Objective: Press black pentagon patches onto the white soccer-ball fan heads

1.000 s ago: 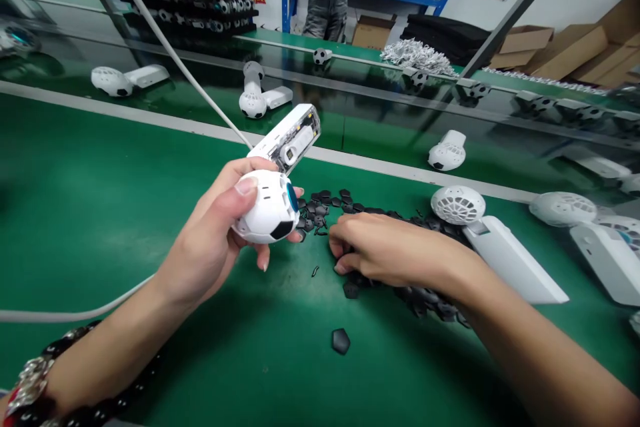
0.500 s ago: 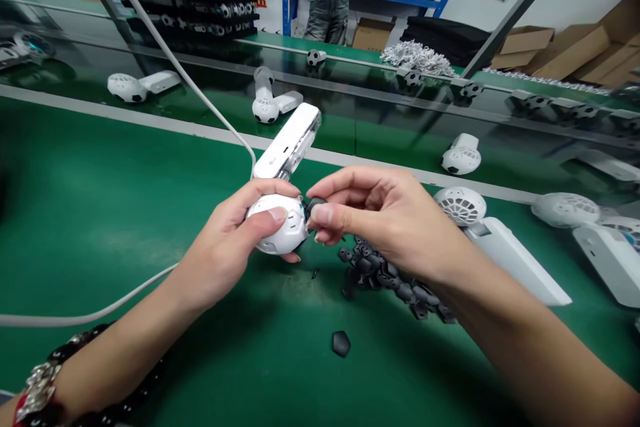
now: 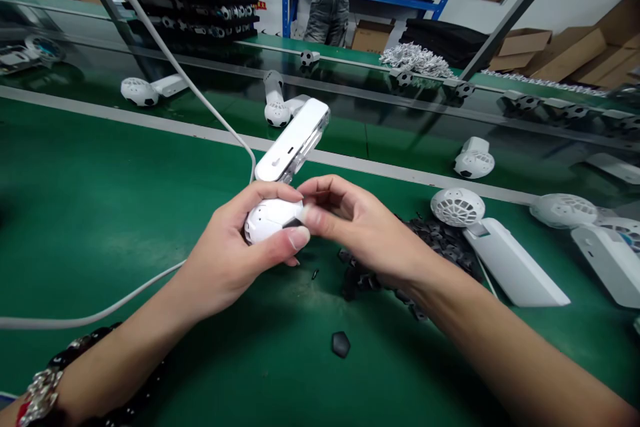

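Note:
My left hand is closed around the round white head of a handheld fan, its thumb lying along the near side. The fan's flat white handle points up and to the right. At the head's right side my right hand is pinched, thumb against a black pentagon piece that shows partly on the white shell. Its fingertips are partly hidden behind the head. One loose black pentagon piece lies on the green mat, and a pile of black pieces sits beneath and beyond my right forearm.
White fans lie at the right. A conveyor belt carrying more fans runs beyond a pale rail. A white cable crosses at the left. A tiny dark part lies on the mat. A person stands at the back.
The fan head has been turned in my left hand, and the thumb has moved lower. My right hand has shifted left against it; the black piece now shows on the shell. Fans on the belt moved right.

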`<state>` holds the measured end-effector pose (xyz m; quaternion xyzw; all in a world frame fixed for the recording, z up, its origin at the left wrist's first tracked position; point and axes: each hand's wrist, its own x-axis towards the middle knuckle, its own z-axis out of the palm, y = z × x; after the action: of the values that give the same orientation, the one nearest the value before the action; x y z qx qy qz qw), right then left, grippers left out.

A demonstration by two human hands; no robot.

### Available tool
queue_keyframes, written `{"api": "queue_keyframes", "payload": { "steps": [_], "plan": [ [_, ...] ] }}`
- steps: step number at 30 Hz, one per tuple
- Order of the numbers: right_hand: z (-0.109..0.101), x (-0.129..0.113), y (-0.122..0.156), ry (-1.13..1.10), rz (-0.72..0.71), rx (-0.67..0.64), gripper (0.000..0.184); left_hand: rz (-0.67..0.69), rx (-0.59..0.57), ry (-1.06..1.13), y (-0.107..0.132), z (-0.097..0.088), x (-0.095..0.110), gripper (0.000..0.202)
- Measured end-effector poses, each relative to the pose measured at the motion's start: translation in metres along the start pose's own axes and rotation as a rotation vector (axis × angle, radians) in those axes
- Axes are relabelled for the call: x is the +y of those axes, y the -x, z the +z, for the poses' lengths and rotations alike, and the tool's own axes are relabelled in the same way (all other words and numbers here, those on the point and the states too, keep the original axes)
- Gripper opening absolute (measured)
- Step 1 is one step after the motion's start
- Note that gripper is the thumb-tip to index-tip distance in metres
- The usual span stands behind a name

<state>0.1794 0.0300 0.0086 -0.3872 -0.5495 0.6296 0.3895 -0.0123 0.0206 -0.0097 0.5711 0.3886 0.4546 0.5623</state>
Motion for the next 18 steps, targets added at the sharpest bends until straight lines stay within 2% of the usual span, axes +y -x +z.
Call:
{"api": "queue_keyframes", "payload": {
  "steps": [3,5,6,9,11,14,18],
  "plan": [
    [0.002,0.007,0.000,-0.121,0.096,-0.042,0.072,0.033,0.021,0.007,0.001,0.000,0.003,0.033],
    [0.005,0.011,0.001,-0.147,0.101,-0.117,0.093,0.031,-0.001,-0.002,0.002,-0.001,0.004,0.029],
    [0.007,0.012,0.001,-0.170,0.083,-0.159,0.098,0.030,-0.015,-0.015,0.003,-0.003,0.004,0.026],
    [0.013,0.015,0.001,-0.232,0.022,-0.226,0.085,0.035,-0.032,-0.036,0.005,-0.005,0.003,0.016],
    [0.016,0.016,0.002,-0.239,-0.010,-0.217,0.078,0.068,-0.024,-0.035,0.006,-0.005,0.002,0.020],
    [0.022,0.019,0.003,-0.252,-0.065,-0.164,0.085,0.143,0.021,-0.108,0.008,-0.002,0.003,0.035],
    [0.030,0.023,0.006,-0.166,-0.150,-0.098,0.090,0.193,0.125,-0.271,0.013,0.000,0.003,0.036]
  ]
}}
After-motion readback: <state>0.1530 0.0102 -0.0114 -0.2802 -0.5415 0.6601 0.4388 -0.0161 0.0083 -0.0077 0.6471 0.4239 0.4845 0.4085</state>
